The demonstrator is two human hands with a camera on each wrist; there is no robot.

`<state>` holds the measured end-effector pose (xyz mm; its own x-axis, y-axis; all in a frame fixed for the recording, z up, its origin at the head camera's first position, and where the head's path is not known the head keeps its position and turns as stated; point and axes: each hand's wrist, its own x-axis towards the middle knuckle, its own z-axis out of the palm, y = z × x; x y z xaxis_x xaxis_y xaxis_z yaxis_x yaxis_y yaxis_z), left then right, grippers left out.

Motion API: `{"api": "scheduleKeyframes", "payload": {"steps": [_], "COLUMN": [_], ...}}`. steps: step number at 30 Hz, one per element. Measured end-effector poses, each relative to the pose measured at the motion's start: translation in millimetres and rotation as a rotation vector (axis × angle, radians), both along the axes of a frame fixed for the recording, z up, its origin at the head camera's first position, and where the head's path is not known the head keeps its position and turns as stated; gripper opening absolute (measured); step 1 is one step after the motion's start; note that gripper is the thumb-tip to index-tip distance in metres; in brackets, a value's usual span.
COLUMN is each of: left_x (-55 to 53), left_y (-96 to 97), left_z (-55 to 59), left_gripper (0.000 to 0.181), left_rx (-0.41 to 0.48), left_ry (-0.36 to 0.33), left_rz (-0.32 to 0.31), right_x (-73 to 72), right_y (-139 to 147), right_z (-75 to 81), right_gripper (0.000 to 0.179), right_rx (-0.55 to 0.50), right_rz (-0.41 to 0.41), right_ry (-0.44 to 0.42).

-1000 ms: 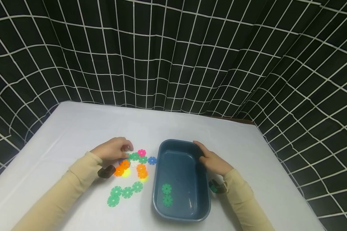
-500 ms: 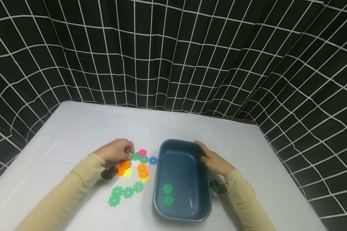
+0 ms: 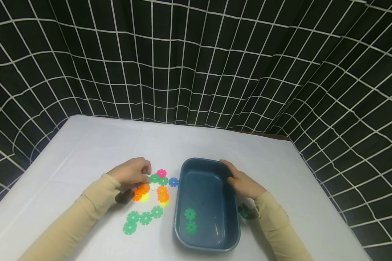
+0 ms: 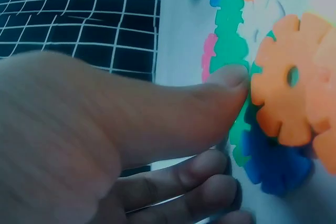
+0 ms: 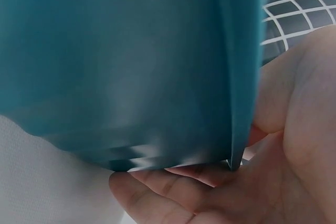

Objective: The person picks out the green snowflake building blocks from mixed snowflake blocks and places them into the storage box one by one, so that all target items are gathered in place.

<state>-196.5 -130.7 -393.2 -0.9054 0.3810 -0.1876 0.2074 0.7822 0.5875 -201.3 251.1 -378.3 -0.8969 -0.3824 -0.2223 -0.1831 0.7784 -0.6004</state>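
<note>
In the head view my left hand (image 3: 130,171) is at the far left of a cluster of flower-shaped plastic discs. Its thumb and curled fingers pinch the edge of a green disc (image 4: 239,145), partly hidden by the thumb. Orange discs (image 4: 286,80) overlap a blue disc (image 4: 275,166) beside the thumb in the left wrist view. My right hand (image 3: 246,185) grips the right wall of a blue-grey plastic tub (image 3: 204,192), its fingers outside the wall in the right wrist view. Two green discs (image 3: 191,221) lie inside the tub.
A pink disc (image 3: 161,173), a blue disc (image 3: 174,182) and orange discs (image 3: 163,197) lie left of the tub. Nearer the front is a row of several green discs (image 3: 145,218). Black cloth with white grid lines (image 3: 170,65) hangs behind the white-covered table (image 3: 248,145).
My left hand has shifted slightly right, its thumb closing in on the green disc, and the fingers have curled more. My right hand keeps its grip on the tub.
</note>
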Motion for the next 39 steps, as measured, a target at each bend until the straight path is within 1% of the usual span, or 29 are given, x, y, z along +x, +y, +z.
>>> {"api": "scheduleKeyframes", "payload": {"steps": [5,11,14,18,22,24,27,30,32,34,36,39], "left_x": [0.0,0.6,0.6,-0.3,-1.8,-1.8,-1.1,0.7,1.5,2.2,2.0,0.0], "left_y": [4.7,15.3,19.4,20.4,15.4,11.9,9.5,16.2,25.4,37.5,50.7,71.5], "left_z": [-1.7,-7.0,-8.0,-7.7,-7.5,-5.3,3.2,20.1,32.8,45.4,55.9,66.3], "left_gripper": [0.022,0.028,0.027,0.025,0.017,0.014,0.011,0.013,0.018,0.021,0.021,0.023], "left_rx": [-0.004,0.011,0.017,0.08,0.151,0.175,0.214,0.273,0.309,0.335,0.348,0.354], "left_ry": [0.029,0.041,0.053,0.071,0.103,0.113,0.141,0.129,0.099,0.052,0.01,-0.038], "left_rz": [-0.006,0.018,0.01,-0.021,-0.014,0.003,0.014,0.001,-0.02,-0.053,-0.104,-0.193], "right_x": [-0.6,0.6,1.3,2.2,2.6,2.6,2.4,2.6,2.7,2.7,2.6,2.1], "right_y": [2,3,4,4,1,-1,-5,-5,-4,-4,-3,-3], "right_z": [-0.1,0.4,0.9,1.4,0.5,-0.6,-2.6,-3.3,-3.0,-2.5,-1.9,-0.9], "right_gripper": [0.063,0.063,0.063,0.062,0.062,0.062,0.063,0.063,0.063,0.063,0.063,0.063], "right_rx": [0.0,-0.009,-0.012,-0.016,-0.037,-0.046,-0.046,-0.041,-0.034,-0.03,-0.025,-0.024], "right_rz": [-0.001,-0.005,-0.003,-0.002,-0.008,-0.007,-0.005,-0.017,-0.021,-0.022,-0.019,-0.021], "right_ry": [0.003,0.0,0.0,-0.004,-0.013,-0.021,-0.032,-0.031,-0.023,-0.016,-0.012,-0.014]}}
